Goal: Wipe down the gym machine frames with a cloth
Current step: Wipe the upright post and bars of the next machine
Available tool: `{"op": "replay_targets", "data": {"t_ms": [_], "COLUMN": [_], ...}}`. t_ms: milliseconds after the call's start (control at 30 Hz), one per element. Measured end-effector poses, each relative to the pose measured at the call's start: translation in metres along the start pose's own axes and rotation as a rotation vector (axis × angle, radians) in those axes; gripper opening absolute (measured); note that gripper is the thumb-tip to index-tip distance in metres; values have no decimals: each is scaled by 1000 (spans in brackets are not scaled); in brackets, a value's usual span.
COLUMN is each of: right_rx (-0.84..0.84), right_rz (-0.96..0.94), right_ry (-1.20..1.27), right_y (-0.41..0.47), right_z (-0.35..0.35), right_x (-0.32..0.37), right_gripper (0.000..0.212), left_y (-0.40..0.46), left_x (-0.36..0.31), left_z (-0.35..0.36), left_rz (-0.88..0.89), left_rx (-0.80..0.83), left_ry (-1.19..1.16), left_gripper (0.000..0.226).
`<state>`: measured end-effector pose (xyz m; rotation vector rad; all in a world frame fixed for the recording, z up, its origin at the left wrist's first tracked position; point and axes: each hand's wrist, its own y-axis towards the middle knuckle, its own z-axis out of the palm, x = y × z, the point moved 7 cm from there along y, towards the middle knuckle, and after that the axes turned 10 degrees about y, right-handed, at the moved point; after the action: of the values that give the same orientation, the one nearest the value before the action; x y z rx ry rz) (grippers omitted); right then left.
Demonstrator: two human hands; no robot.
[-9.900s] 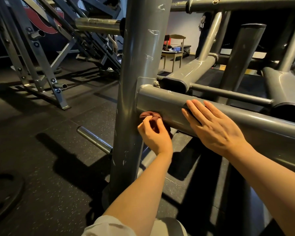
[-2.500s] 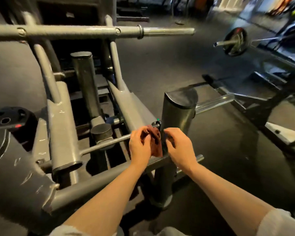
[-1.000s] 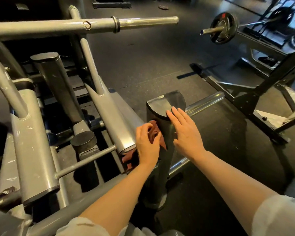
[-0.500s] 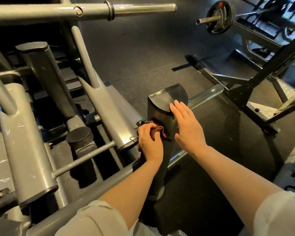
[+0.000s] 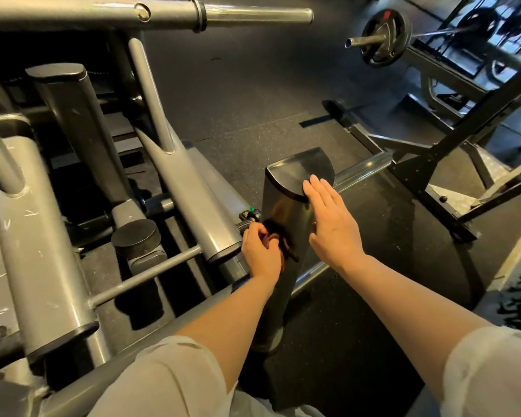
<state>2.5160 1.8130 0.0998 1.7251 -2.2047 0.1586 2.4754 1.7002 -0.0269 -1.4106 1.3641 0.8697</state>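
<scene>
A grey upright post [image 5: 286,212] of the gym machine frame stands in the middle, capped by a dark flat top [image 5: 298,170]. My left hand [image 5: 260,254] grips a bunched dark red cloth [image 5: 278,236] and holds it against the post's left side, close to a threaded bolt [image 5: 247,222]. My right hand [image 5: 331,224] lies flat on the post's right side, fingers straight and reaching up to the cap's edge. The hand covers most of the cloth.
Slanted grey frame beams [image 5: 190,191] and a thin cross rod [image 5: 145,275] fill the left. A long bar [image 5: 151,15] runs across the top. A chrome tube [image 5: 361,168] sticks out behind the post. A barbell with a black plate [image 5: 385,39] and a dark rack [image 5: 451,145] stand on the right.
My left hand has slid the cloth a little lower on the post's left side. My right hand stays flat on the post. My head has tilted slightly.
</scene>
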Motion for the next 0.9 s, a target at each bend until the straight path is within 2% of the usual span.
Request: {"op": "replay_targets", "data": {"t_ms": [67,133,233,333,433,533,633,667,800,867,900], "right_rx": [27,19,-30,22,54,57,61,61,89,87,91], "right_rz": [-17,-43,-64,-93,-102,-95,-109,-111,-107,-116,-123], "right_ry": [-28,-77,-154,-257,-271,-241,-243,-240,-249,-251,-255], "right_y": [-2,-12,-35,-37,-27,-25,-26,-26,-25,-24,-24], "right_z": [0,0,8,18,19,17,15,14,14,13,14], "right_x": [1,3,1,-3,-1,1,2,2,2,2,1], "right_gripper": [88,85,90,101,100,96,93,91,81,80,81], "left_y": [-4,-12,-25,-20,-12,-4,-6,-9,-19,-14,-9], "left_x": [20,30,42,36,12,21,57,59,28,33,43], "left_z": [-5,-14,-26,-19,-2,9,13,14,20,21,19], "left_rz": [-74,-89,-139,-67,-16,-74,-252,-258,-27,-41,-101], "left_rx": [-2,-74,-135,-95,-64,-44,16,4,-86,-108,-115], "left_ry": [32,16,-55,-57,-8,24,65,66,14,26,30], "left_gripper": [21,19,30,35,34,32,23,18,18,20,22]}}
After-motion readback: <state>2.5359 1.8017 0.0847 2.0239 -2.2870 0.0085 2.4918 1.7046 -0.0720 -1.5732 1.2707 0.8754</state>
